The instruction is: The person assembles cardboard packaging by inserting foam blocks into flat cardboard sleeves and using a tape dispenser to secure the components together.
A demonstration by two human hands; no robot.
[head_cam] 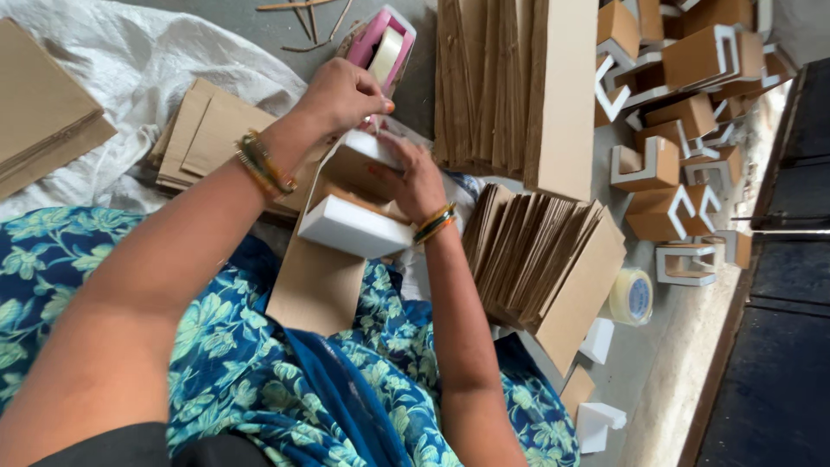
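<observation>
Lap first: blue floral cloth (259,380) over the knees, a flat brown cardboard sheet (316,285) lying on it. On that sheet sits a white foam block (354,229) wrapped partly in cardboard, forming a corner piece.

Right hand (415,177) presses down on the cardboard-wrapped piece, fingers (393,151) spread flat over its top, not closed around anything. Bangles (434,223) on that wrist.

Left hand (341,91) is just above and behind, fingers curled tight on the handle of a pink tape dispenser (380,43), which carries a roll of pale tape. Dispenser sits right at the far edge of the wrapped piece. Bangles on the left wrist too.

Right of the lap: stack of cut cardboard sheets (545,259) standing on edge, fanned. White foam blocks (596,424) lie near it, plus a loose tape roll (633,296) on the floor.

Further out: taller cardboard stack (519,86), then a pile of finished brown-and-white corner pieces (683,112) at the far right. Left side: flat cardboard sheets on white sacking (112,52).
</observation>
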